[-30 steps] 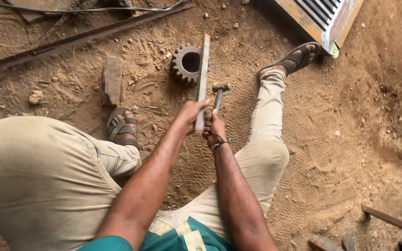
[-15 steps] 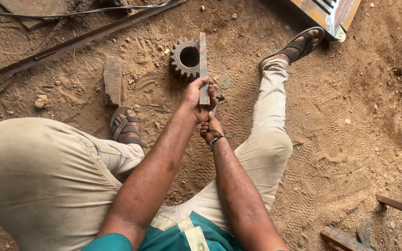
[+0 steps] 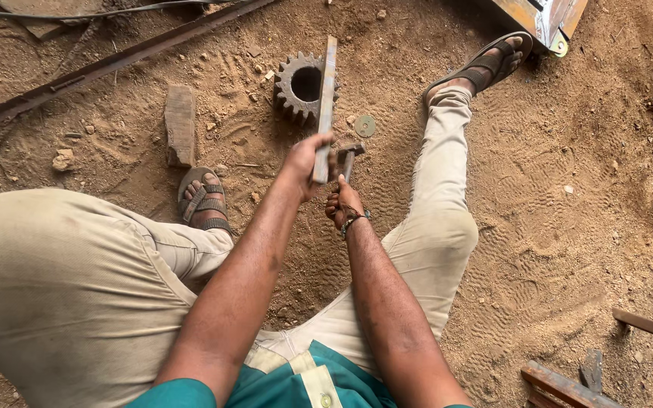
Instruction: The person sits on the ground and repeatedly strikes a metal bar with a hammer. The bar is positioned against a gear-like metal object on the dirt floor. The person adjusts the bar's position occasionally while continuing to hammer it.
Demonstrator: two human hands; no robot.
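I sit on sandy ground with my legs spread. My left hand grips the near end of a long flat metal bar, whose far end rests against a dark toothed gear lying on the dirt. My right hand, with a cord bracelet at the wrist, holds the handle of a small hammer; its head hangs just right of the bar's near end. A small round metal disc lies in the sand right of the gear.
A flat stone block lies left of the gear, near my left sandalled foot. A long rusty rail crosses the top left. A metal frame stands top right by my right foot. Metal scraps lie bottom right.
The hammer in my right hand has swung closer to the bar's near end, and both hands sit slightly lower in view. The bar stays against the gear.
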